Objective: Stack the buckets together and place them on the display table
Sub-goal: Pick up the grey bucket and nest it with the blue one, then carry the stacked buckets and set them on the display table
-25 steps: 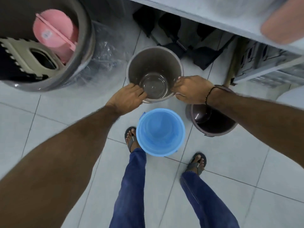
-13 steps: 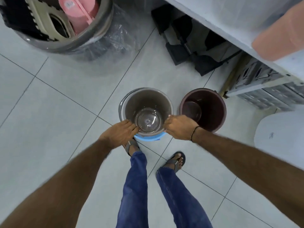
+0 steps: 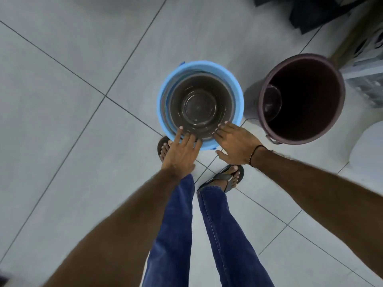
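A grey-brown bucket (image 3: 200,106) sits nested inside the blue bucket (image 3: 238,96) on the tiled floor just ahead of my feet. My left hand (image 3: 182,152) lies flat with fingers spread over the near rim of the stacked pair. On the near right of that rim rests my right hand (image 3: 234,146), also flat with fingers extended; neither hand grips anything. A dark maroon bucket (image 3: 300,98) stands upright beside the stack on the right, apart from both hands.
Grey floor tiles (image 3: 83,121) spread to the left and front. Dark objects (image 3: 310,13) and a pale crate-like rack (image 3: 369,75) sit at the top right. A white rounded object (image 3: 369,150) is at the right edge. My sandalled feet (image 3: 226,179) stand just behind the stack.
The grey-brown bucket has dropped fully into the blue one. Both hands have let go of its rim and now rest flat on the near edge. The view has tilted further down.
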`<action>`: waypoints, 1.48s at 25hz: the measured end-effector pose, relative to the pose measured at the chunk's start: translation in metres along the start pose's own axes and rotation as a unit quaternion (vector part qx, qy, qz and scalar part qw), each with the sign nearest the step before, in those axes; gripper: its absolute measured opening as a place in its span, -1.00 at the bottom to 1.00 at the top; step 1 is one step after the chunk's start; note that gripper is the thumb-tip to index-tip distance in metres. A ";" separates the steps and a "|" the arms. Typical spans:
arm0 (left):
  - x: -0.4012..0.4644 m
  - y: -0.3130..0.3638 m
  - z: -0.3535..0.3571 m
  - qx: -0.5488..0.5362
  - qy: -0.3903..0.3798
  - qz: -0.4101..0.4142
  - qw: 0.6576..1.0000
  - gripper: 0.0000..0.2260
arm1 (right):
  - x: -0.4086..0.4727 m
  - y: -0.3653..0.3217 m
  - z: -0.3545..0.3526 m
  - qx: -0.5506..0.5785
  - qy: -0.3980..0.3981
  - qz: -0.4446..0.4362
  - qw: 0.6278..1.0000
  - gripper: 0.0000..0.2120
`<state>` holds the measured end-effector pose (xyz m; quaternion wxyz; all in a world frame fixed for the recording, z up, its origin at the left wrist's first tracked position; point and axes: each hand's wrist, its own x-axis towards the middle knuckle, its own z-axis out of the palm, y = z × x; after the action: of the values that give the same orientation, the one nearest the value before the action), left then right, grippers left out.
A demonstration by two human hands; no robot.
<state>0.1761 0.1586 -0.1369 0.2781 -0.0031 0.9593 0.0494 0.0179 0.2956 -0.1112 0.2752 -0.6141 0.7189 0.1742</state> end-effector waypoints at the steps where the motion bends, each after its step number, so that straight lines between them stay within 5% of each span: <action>1: 0.006 0.006 0.007 -0.006 0.018 -0.011 1.000 -0.38 | 0.004 -0.002 0.008 -0.013 0.001 -0.014 1.000 -0.56; 9: 0.048 0.019 0.001 -0.017 0.003 -0.001 1.000 -0.74 | 0.038 0.008 0.007 -0.052 -0.042 -0.040 0.997 -0.79; 13: 0.043 -0.004 -0.028 -0.060 -0.017 0.015 0.998 -0.63 | 0.027 0.012 -0.029 -0.047 -0.045 -0.034 0.997 -0.78; 17: 0.028 -0.036 -0.079 -0.031 0.016 0.119 0.992 -0.55 | 0.001 0.015 -0.080 0.000 -0.060 0.005 0.998 -0.82; 26: -0.015 -0.051 -0.259 0.039 0.075 0.162 0.983 -0.54 | -0.086 0.056 -0.230 -0.024 0.053 0.052 0.997 -0.81; 32: -0.010 0.028 -0.346 0.173 0.114 0.232 0.950 -0.53 | -0.201 0.094 -0.239 0.021 0.089 0.115 0.989 -0.78; 37: 0.006 0.133 -0.351 0.188 0.103 0.235 0.948 -0.49 | -0.281 0.126 -0.184 0.040 0.079 0.152 0.984 -0.78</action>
<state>-0.0204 0.2569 0.1669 0.1537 0.2698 0.9481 -0.0683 -0.1121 0.4322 0.1938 0.2123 -0.4981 0.8296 0.1361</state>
